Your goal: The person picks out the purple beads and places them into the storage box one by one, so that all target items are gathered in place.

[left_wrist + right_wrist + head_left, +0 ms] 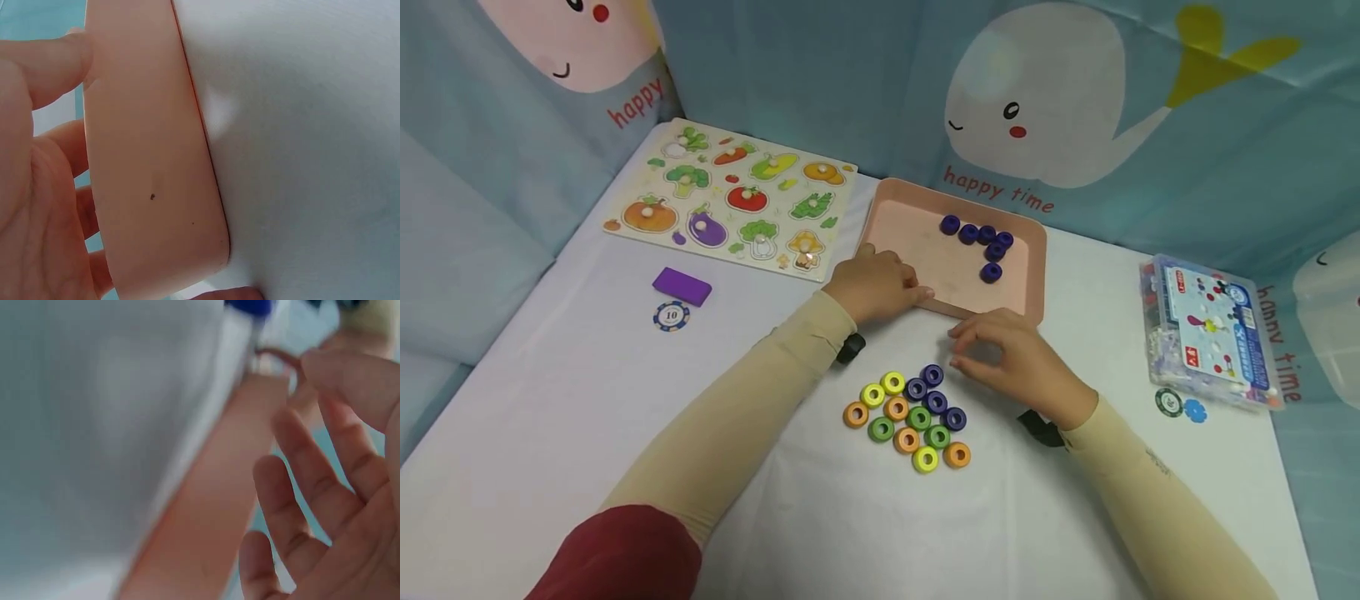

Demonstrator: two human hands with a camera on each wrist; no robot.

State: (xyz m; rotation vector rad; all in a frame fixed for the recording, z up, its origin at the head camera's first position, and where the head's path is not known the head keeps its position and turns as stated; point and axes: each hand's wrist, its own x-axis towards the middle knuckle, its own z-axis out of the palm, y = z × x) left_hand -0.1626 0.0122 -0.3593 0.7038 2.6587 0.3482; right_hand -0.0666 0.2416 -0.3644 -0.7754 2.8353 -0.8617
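My left hand [880, 286] holds the near left edge of a shallow pink tray [917, 221]. In the left wrist view the thumb lies at the rim of the tray wall [144, 150], with fingers behind that wall. Several dark blue ring beads [991, 274] sit in the tray's right half. My right hand [1026, 365] hovers over the table just before the tray's near right side, fingers loosely bent and nothing in them. Between the forearms lie dark blue beads [953, 427], with yellow beads [872, 403], green beads [882, 438] and orange beads [957, 463] beside them.
A vegetable peg puzzle board [715, 242] lies at the back left. Before it are a purple block [682, 286] and a poker chip [662, 316]. At right stands a clear plastic box [1213, 325], near another chip [1168, 402] and a blue flower-shaped piece [1195, 410]. Curtains border the table.
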